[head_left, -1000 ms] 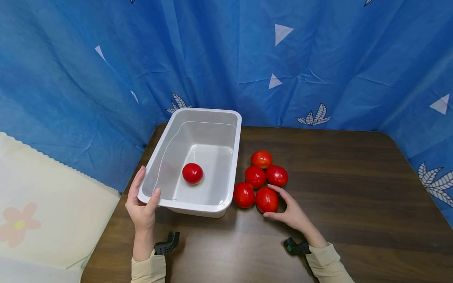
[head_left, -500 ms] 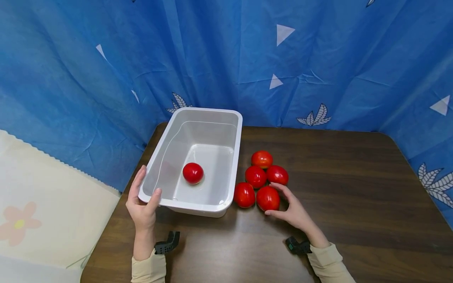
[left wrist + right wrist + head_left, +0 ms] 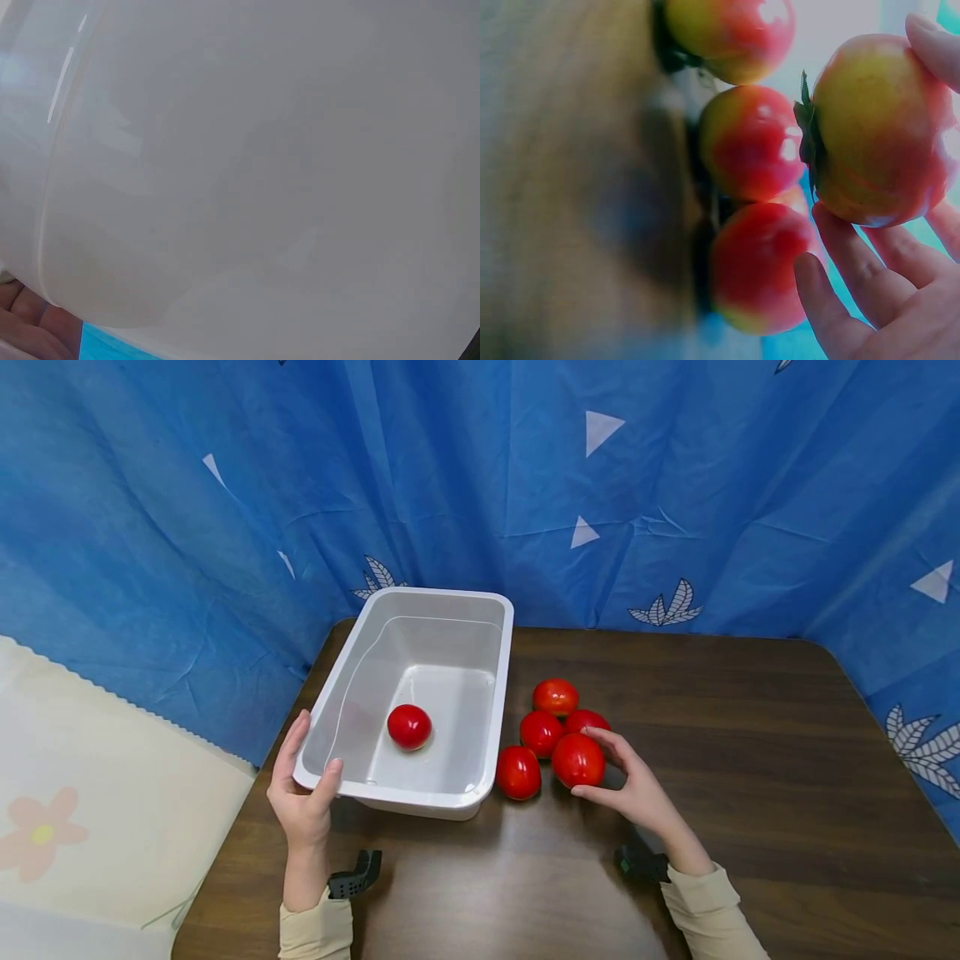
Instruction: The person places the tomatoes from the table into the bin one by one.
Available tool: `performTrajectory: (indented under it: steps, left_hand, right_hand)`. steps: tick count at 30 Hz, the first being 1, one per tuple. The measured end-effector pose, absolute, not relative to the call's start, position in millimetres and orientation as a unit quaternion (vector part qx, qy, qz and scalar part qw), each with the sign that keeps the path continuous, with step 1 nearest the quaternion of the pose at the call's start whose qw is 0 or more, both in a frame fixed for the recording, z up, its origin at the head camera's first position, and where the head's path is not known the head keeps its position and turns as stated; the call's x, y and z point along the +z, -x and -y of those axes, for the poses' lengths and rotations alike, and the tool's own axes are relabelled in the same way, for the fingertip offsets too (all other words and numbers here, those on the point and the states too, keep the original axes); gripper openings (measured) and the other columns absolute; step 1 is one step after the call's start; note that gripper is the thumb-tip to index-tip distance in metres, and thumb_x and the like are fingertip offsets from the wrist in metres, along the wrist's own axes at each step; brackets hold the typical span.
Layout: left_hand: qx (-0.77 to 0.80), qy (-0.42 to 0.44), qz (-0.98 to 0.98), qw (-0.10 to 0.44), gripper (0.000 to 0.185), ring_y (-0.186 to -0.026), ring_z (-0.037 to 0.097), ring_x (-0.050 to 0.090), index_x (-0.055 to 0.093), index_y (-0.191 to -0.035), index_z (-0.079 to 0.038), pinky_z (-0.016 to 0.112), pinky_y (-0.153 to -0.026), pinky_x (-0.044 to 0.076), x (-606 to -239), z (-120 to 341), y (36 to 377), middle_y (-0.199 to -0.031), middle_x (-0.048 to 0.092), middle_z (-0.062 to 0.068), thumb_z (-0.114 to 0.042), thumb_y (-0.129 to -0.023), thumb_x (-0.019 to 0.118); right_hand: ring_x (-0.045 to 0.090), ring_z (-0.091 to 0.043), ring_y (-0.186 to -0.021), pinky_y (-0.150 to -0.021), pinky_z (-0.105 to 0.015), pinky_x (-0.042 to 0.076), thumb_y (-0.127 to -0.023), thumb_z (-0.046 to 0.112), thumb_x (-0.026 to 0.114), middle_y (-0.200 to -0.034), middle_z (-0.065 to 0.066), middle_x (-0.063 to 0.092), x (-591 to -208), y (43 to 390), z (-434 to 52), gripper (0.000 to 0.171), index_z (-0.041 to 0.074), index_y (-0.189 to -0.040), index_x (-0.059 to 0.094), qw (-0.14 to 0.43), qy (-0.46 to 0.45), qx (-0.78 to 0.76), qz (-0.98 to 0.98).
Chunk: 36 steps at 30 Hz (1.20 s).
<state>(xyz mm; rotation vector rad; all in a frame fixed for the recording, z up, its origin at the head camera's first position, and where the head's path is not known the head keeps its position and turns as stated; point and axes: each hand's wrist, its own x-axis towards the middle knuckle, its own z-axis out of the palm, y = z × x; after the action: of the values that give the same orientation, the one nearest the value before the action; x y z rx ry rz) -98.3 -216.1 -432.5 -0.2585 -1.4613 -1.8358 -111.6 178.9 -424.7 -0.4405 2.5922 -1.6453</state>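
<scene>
Right hand grips one tomato, raised off the table beside four others. Left hand clasps the white tub rim, thumb inside.

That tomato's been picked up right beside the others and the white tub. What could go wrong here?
The right hand holds the lifted tomato with fingertips only, so the grip might slip. It hangs close over the tomatoes on the table; a drop could scatter them. The left hand holds just one corner of the tub, which might shift if bumped.
</scene>
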Motion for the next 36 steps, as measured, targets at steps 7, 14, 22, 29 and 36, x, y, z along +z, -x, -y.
performTrajectory:
  steps: [7,14,22,29,36]
  left_hand:
    - [-0.715,0.103,0.576,0.384,0.055,-0.118,0.033,0.046,0.052,-0.124,0.012,0.028,-0.092,0.047,-432,216,98,-0.134,0.049,0.023,0.018,-0.069,0.057]
    - [-0.716,0.106,0.575,0.382,0.055,-0.118,0.033,0.046,0.052,-0.124,0.012,0.028,-0.091,0.048,-432,215,97,-0.134,0.049,0.022,0.018,-0.070,0.057]
    - [-0.718,0.103,0.574,0.381,0.055,-0.119,0.033,0.045,0.052,-0.124,0.012,0.028,-0.092,0.047,-431,215,97,-0.134,0.049,0.022,0.019,-0.070,0.057]
    - [-0.718,0.103,0.574,0.380,0.054,-0.118,0.033,0.046,0.052,-0.125,0.012,0.027,-0.091,0.048,-432,215,97,-0.134,0.049,0.022,0.018,-0.071,0.057]
    - [-0.718,0.100,0.576,0.378,0.055,-0.118,0.033,0.046,0.052,-0.125,0.012,0.027,-0.091,0.047,-432,214,96,-0.135,0.048,0.022,0.018,-0.071,0.057]
  right_hand:
    - [0.044,-0.031,-0.122,-0.090,-0.014,0.040,-0.074,0.005,0.077,-0.139,-0.015,0.044,-416,119,-179,0.075,0.002,-0.138,0.038,0.009,0.153,-0.538,-0.829]
    - [0.043,-0.023,-0.123,-0.095,-0.029,0.044,-0.075,0.009,0.077,-0.140,-0.004,0.044,-421,133,-180,0.076,0.016,-0.140,0.039,-0.002,0.167,-0.557,-0.813]
    - [0.043,-0.025,-0.122,-0.089,-0.051,0.047,-0.073,0.009,0.078,-0.138,0.000,0.044,-393,138,-167,0.076,0.020,-0.139,0.041,-0.011,0.188,-0.594,-0.782]
    - [0.043,-0.024,-0.123,-0.088,-0.038,0.050,-0.072,0.005,0.078,-0.138,0.001,0.044,-374,142,-151,0.077,0.019,-0.138,0.042,-0.003,0.213,-0.609,-0.764]
    - [0.044,-0.024,-0.122,-0.088,-0.045,0.049,-0.071,0.008,0.080,-0.138,0.001,0.044,-368,145,-138,0.078,0.019,-0.138,0.042,-0.002,0.233,-0.612,-0.756]
